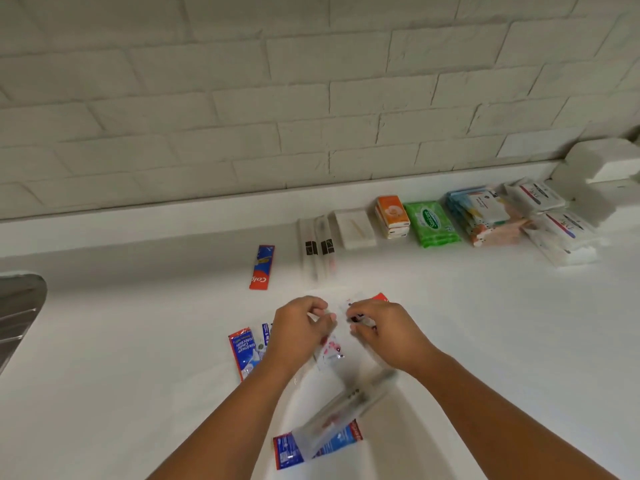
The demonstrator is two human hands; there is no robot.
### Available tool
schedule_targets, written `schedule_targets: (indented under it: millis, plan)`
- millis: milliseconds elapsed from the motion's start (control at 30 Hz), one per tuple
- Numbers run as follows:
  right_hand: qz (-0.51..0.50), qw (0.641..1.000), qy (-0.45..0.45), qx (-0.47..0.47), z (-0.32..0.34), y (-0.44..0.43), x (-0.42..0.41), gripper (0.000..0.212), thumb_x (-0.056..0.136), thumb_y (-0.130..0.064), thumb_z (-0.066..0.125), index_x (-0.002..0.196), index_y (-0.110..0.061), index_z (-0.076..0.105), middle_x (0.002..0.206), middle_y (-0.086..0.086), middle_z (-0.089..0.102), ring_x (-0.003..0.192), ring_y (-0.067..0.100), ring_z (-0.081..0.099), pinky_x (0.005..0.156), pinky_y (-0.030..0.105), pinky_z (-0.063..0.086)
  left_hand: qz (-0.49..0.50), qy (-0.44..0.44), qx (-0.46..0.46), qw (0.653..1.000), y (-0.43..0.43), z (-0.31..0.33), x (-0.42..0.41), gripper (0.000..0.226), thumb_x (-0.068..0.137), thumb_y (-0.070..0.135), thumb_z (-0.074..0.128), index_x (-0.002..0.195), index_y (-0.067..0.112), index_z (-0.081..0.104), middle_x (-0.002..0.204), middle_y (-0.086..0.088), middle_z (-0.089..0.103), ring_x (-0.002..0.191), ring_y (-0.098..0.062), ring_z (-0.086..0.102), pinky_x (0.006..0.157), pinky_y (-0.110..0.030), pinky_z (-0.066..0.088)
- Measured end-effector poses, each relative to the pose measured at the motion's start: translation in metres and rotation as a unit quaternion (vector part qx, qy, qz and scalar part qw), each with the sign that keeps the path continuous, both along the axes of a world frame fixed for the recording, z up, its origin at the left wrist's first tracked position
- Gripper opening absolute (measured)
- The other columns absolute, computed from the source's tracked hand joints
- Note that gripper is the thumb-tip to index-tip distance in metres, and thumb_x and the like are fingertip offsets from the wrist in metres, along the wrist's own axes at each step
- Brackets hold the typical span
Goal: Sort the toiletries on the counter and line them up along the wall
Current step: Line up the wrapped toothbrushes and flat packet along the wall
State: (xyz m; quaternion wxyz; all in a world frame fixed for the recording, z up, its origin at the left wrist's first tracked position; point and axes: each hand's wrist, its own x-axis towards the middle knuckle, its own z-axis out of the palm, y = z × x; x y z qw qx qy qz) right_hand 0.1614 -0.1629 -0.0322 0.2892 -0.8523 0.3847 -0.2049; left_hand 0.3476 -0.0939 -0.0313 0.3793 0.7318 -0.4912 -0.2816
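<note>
Both hands meet over the middle of the white counter. My left hand and my right hand pinch small clear plastic packets between curled fingers; what each packet holds is blurred. A red and blue toothpaste box lies alone nearer the wall. Another toothpaste pack lies left of my left wrist, and a third sits near the front under a clear wrapped toothbrush. Two wrapped toothbrushes lie by the wall.
Along the white brick wall stand a white soap dish, an orange tissue pack, green wet wipes, a stack of colourful packets and white packs. A steel sink edge shows at the left.
</note>
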Motion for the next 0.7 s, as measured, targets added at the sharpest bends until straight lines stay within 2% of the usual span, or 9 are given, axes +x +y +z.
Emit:
schedule_targets:
  millis: [100, 233, 300, 400, 500, 633, 700]
  plan:
    - [-0.028, 0.999, -0.026, -0.008, -0.01, 0.021, -0.024, 0.014, 0.09, -0.022, 0.063, 0.1, -0.02, 0.073, 0.1, -0.011, 0.072, 0.091, 0.004, 0.064, 0.086, 0.022, 0.05, -0.02, 0.026, 0.004, 0.999, 0.027, -0.006, -0.018, 0.013, 0.083, 0.022, 0.08, 0.095, 0.019, 0.075, 0.085, 0.008, 0.07, 0.062, 0.003, 0.058, 0.068, -0.015, 0.05]
    - [-0.002, 1.0, 0.015, -0.012, -0.021, 0.042, -0.047, 0.025, 0.09, -0.037, 0.053, 0.102, -0.024, 0.07, 0.103, -0.014, 0.069, 0.097, 0.005, 0.062, 0.087, 0.026, 0.051, -0.051, 0.003, 0.015, 0.999, 0.056, -0.01, -0.034, 0.013, 0.083, 0.023, 0.08, 0.095, 0.024, 0.075, 0.082, 0.012, 0.067, 0.065, 0.002, 0.057, 0.067, -0.01, 0.046]
    - [0.021, 0.998, 0.042, -0.033, -0.024, 0.049, -0.055, 0.022, 0.084, -0.031, 0.065, 0.104, -0.024, 0.069, 0.105, -0.011, 0.068, 0.099, 0.01, 0.062, 0.085, 0.028, 0.053, -0.08, -0.032, 0.014, 0.996, 0.067, -0.012, -0.04, 0.014, 0.084, 0.026, 0.079, 0.097, 0.026, 0.073, 0.086, 0.015, 0.065, 0.069, 0.001, 0.057, 0.066, -0.009, 0.043]
    - [0.069, 0.993, 0.069, -0.067, -0.026, 0.058, -0.061, 0.029, 0.076, -0.022, 0.076, 0.104, -0.019, 0.069, 0.103, -0.003, 0.069, 0.096, 0.019, 0.065, 0.078, 0.034, 0.056, -0.125, -0.097, 0.019, 0.987, 0.08, -0.019, -0.045, 0.021, 0.085, 0.036, 0.076, 0.104, 0.027, 0.071, 0.096, 0.015, 0.063, 0.08, -0.002, 0.056, 0.073, -0.008, 0.04]
    - [0.079, 0.99, 0.076, -0.094, -0.028, 0.061, -0.062, 0.033, 0.072, -0.018, 0.083, 0.103, -0.014, 0.072, 0.102, 0.003, 0.071, 0.094, 0.024, 0.067, 0.078, 0.033, 0.057, -0.157, -0.144, 0.025, 0.977, 0.089, -0.029, -0.048, 0.031, 0.083, 0.039, 0.077, 0.109, 0.024, 0.068, 0.103, 0.007, 0.062, 0.094, -0.009, 0.052, 0.082, -0.018, 0.039]
    - [0.09, 0.985, 0.079, -0.127, -0.035, 0.063, -0.062, 0.022, 0.076, -0.016, 0.079, 0.097, -0.013, 0.072, 0.097, 0.0, 0.07, 0.089, 0.023, 0.062, 0.075, 0.03, 0.054, -0.167, -0.163, 0.023, 0.972, 0.097, -0.036, -0.051, 0.037, 0.081, 0.037, 0.078, 0.113, 0.021, 0.068, 0.108, 0.007, 0.062, 0.099, -0.012, 0.05, 0.082, -0.016, 0.032]
    - [0.081, 0.983, 0.081, -0.146, -0.036, 0.064, -0.062, 0.011, 0.083, -0.018, 0.072, 0.094, -0.014, 0.073, 0.094, -0.001, 0.069, 0.087, 0.02, 0.06, 0.074, 0.029, 0.052, -0.167, -0.179, 0.013, 0.969, 0.098, -0.036, -0.052, 0.036, 0.084, 0.037, 0.075, 0.116, 0.022, 0.067, 0.109, 0.007, 0.063, 0.1, -0.014, 0.052, 0.084, -0.018, 0.034]
